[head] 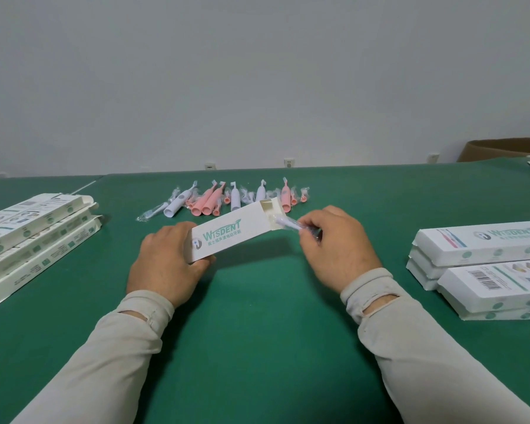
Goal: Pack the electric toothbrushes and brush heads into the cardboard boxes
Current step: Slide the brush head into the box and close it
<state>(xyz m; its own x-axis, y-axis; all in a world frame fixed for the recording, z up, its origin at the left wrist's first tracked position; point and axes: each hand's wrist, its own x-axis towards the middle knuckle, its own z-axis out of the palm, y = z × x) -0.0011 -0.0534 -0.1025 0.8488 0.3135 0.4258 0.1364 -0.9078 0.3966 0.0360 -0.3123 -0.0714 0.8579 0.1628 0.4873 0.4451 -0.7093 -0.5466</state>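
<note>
Packing station on green table [257, 347], pale plain wall [257, 71] behind; one box in hand at centre.

Far left: stack of flattened cartons [34, 237] near the table's left edge, fanned and overhanging one another. Left hand [166, 261] curls around the lower end of the open box [227, 234], held tilted above the surface, open flap end up and to the right. Behind it, well apart, a row of toothbrushes and wrapped brush heads [227, 198], pink and white, lies near the far edge. Right hand [334, 243] pinches a wrapped brush head [291, 224], its tip at the box mouth. Far right: filled boxes [478, 255] stacked near the right edge; brown carton [502, 149] beyond the far corner. Open green surface lies between the forearms and toward the near edge.
</note>
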